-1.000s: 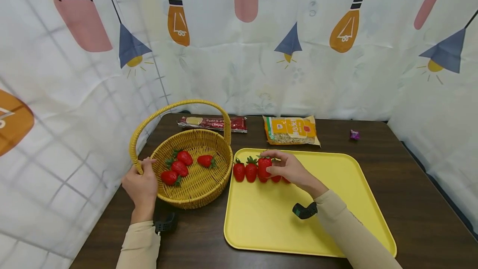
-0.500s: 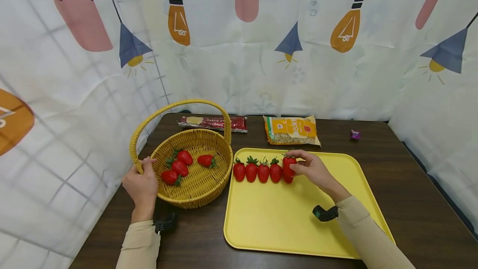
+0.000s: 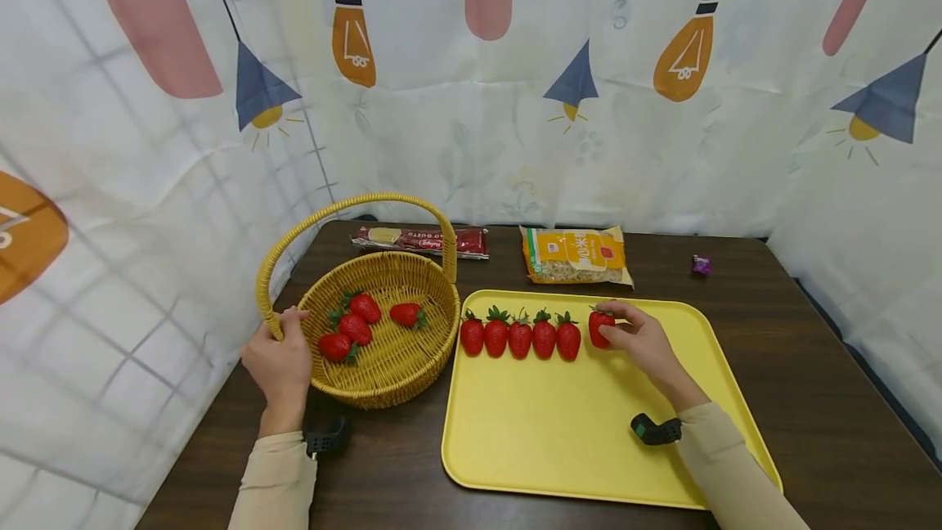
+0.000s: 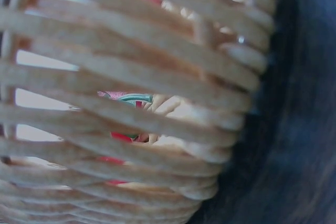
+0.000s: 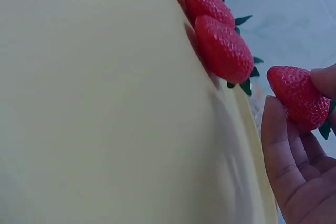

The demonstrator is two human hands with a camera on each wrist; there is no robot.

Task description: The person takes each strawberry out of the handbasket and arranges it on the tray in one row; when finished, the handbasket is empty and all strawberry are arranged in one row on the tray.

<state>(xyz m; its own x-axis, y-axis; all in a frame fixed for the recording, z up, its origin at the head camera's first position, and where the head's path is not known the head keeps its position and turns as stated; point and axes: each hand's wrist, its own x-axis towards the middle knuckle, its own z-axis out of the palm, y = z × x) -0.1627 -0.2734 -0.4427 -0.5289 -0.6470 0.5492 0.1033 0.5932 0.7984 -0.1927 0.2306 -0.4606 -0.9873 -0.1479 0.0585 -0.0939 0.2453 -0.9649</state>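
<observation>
My right hand (image 3: 648,350) pinches a strawberry (image 3: 599,330) between thumb and fingers at the right end of a row. In the right wrist view, the held strawberry (image 5: 298,95) appears raised off the tray, apart from the last strawberry (image 5: 223,48) of that row. Several strawberries (image 3: 519,339) stand side by side, leaves away from me, along the far left of the yellow tray (image 3: 537,424). My left hand (image 3: 278,362) grips the yellow wicker basket (image 3: 412,370) where its handle meets the rim. Several strawberries (image 3: 355,328) lie inside. Blurred basket weave (image 4: 131,77) fills the left wrist view.
Behind the basket lies a long red snack packet (image 3: 471,244). A yellow bag of grain (image 3: 577,256) sits behind the tray, and a small purple wrapped sweet (image 3: 702,265) at the back right. A patterned curtain (image 3: 456,129) hangs behind the dark table (image 3: 383,464).
My right hand has carried the strawberry rightward past the row, uncovering the row's right-hand strawberries. My left hand has kept its grip on the basket, which stays in place.
</observation>
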